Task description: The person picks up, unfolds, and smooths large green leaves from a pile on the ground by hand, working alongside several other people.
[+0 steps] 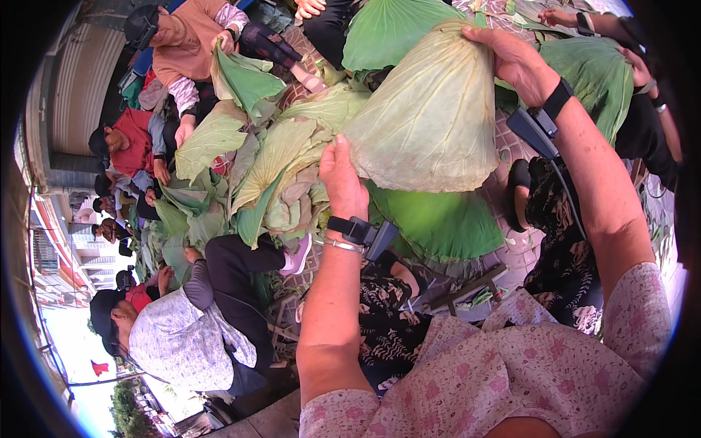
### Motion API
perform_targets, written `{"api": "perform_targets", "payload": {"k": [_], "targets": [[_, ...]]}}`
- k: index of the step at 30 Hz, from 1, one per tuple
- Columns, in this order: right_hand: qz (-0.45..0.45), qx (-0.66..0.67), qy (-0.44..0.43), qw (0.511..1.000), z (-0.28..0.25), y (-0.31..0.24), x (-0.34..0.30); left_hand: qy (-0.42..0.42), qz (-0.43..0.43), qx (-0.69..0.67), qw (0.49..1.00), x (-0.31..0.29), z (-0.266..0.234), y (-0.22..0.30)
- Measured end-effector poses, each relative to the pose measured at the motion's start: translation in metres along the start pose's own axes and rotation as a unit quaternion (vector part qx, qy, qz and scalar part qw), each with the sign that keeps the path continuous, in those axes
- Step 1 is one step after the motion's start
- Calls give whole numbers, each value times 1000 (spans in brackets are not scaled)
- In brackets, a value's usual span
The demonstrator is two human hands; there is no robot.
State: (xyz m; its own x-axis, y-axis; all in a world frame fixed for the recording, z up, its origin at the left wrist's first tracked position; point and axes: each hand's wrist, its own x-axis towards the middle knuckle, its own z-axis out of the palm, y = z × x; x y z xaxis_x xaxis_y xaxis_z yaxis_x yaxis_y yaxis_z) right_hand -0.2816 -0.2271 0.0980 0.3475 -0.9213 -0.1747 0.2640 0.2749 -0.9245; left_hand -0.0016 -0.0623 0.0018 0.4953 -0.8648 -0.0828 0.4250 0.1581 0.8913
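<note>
The person's left hand (343, 175) is pinching the left edge of a large, pale yellow-green, papery fan-shaped leaf (431, 109), its thumb pressing on the near face, while the right hand (515, 62) is clamping the leaf's far, gathered tip between thumb and fingers. The leaf is hanging in the air between the two hands, its ribs fanning toward the wavy near edge. Beyond the near edge, a broad, glossy bright-green leaf (442, 226) is lying lower, over the brick paving (515, 259). To the left, a loose heap of yellowing and green leaves (292, 150) is spreading out, and at the far left a co-worker in a brown top (191, 40) is lifting a folded green leaf (248, 82).

Since the pale leaf is looking dry and thin, it is probably asking for light, even tension: pulling hard across the ribs could be splitting the blade. The right hand is likely gripping well at the gathered tip, where the ribs are meeting; the left is doing best by pressing with a flat thumb rather than a nail.
</note>
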Motion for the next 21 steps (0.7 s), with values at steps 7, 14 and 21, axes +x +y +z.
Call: {"api": "perform_targets", "payload": {"k": [7,14,21], "targets": [[-41,-33,-15,998,-14,-3,-10,-139,-193,-101,966,-16,25,23],[-63,-50,0,997,-9,-10,-17,-158,-174,-50,971,-22,22,13],[-58,-13,16,998,-8,0,-8,-134,-224,-107,960,-25,29,4]]}}
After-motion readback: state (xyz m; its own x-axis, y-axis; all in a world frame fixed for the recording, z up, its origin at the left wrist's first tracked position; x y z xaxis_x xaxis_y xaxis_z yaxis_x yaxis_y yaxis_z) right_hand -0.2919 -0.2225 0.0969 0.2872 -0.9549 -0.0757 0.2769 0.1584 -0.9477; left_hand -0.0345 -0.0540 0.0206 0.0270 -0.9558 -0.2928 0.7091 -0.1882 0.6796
